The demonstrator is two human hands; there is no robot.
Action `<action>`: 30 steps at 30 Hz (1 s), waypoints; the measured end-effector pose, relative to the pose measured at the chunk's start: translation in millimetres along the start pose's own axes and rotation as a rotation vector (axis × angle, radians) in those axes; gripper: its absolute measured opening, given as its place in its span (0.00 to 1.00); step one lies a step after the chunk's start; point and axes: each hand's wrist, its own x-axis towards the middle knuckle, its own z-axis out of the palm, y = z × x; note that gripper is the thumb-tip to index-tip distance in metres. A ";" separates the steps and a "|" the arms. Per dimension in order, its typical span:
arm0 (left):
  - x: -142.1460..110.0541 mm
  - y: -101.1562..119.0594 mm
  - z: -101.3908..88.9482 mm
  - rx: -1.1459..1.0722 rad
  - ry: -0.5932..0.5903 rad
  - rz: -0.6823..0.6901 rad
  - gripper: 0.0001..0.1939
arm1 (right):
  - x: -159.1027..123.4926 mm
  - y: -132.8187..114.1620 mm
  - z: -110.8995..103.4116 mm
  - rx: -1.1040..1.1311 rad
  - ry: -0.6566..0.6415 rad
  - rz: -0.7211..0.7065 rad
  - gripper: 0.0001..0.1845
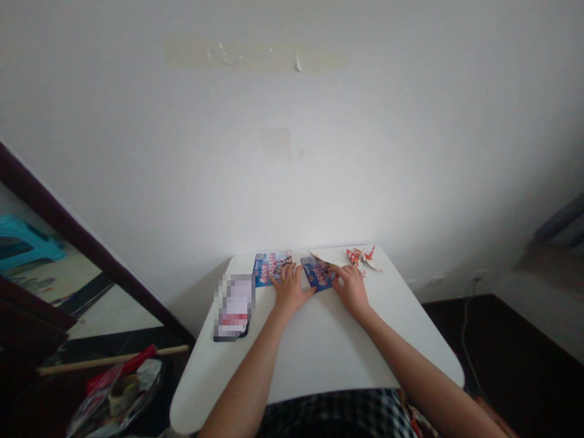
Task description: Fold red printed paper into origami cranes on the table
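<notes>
Two blue printed paper sheets with red and white lettering lie near the wall end of the white table (314, 347). My left hand (290, 292) rests with its fingers spread. Its fingertips lie over the edge of the left printed sheet (262, 271), and its thumb reaches to the lower edge of the right printed sheet (314, 275). Thumb and fingers of my right hand (352, 291) are pinched at the right side of that second sheet, whose upper edge looks lifted or folded over. Part of each sheet is covered by my hands.
A phone (235, 307), blurred out, lies at the table's left edge. Folded red-and-white paper (362, 258) sits at the back right. The wall (292, 201) borders the far edge. On the floor at left are a wooden stick (168, 351) and a bag of rubbish (121, 395).
</notes>
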 end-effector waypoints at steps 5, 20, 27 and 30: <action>-0.6 -2.0 -4.4 0.021 -0.067 0.026 0.36 | -1.2 0.2 -0.4 -0.164 -0.078 0.102 0.15; 1.5 -7.8 -17.2 -0.052 -0.211 0.111 0.24 | 0.5 10.3 1.6 -0.029 -0.166 -0.176 0.07; -0.1 -11.4 -21.4 -0.035 -0.210 0.152 0.29 | 2.7 13.0 -1.9 -0.032 -0.260 -0.222 0.17; 0.6 -15.8 -21.7 -0.030 -0.249 0.168 0.31 | 3.6 15.2 -1.1 -0.005 -0.263 -0.239 0.16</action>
